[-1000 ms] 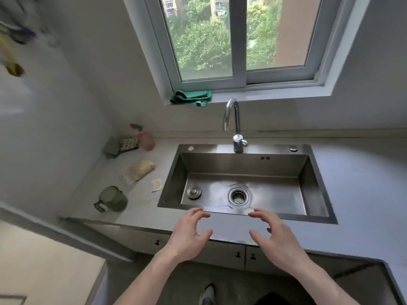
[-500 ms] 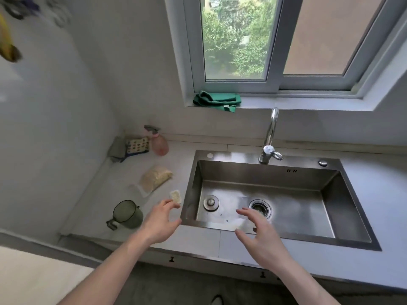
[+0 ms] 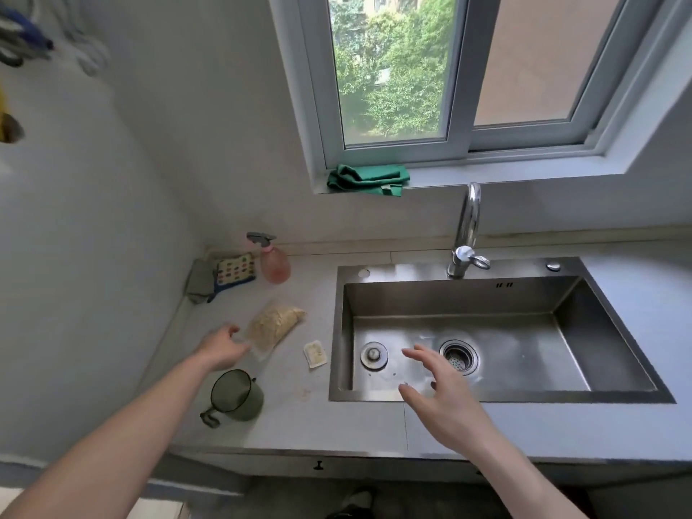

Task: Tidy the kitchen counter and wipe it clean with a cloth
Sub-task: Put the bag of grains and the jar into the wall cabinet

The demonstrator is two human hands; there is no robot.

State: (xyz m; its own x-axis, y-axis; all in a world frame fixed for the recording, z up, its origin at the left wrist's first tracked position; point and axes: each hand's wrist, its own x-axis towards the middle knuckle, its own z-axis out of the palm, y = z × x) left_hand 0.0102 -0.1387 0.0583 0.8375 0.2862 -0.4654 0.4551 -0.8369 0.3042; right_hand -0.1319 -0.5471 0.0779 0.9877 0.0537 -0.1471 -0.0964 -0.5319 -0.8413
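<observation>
Seen from a head-worn camera above a pale grey kitchen counter (image 3: 299, 417) with a stainless-steel sink (image 3: 486, 397) set into it. Left hand (image 3: 221, 348) stretched out over the counter's left part, fingertips at the near corner of a clear plastic bag of pale, grain-like contents (image 3: 275, 325); whether the fingers have closed on the bag cannot be told, as the hand's back hides them. Right hand (image 3: 445, 395) held over the sink's front rim, fingers spread and relaxed, grasping nothing, their tips above the basin between a round metal sink plug (image 3: 373, 355) and the drain strainer (image 3: 458, 357). Folded green cloth (image 3: 369, 179) lying on the windowsill above the counter, at the left end of the window, well apart from both hands and touched by neither. Just beside the left forearm, a dark green mug (image 3: 236, 395) with its handle turned toward the counter's front edge. Between bag and sink, a small square white packet (image 3: 315, 354) flat on the counter. In the back left corner, a pink spray bottle with a grey trigger (image 3: 274, 262), a patterned blue-edged sponge cloth (image 3: 234, 271) and a grey pad (image 3: 200, 280) propped against the wall. Curved chrome tap (image 3: 466, 234) standing behind the basin.
</observation>
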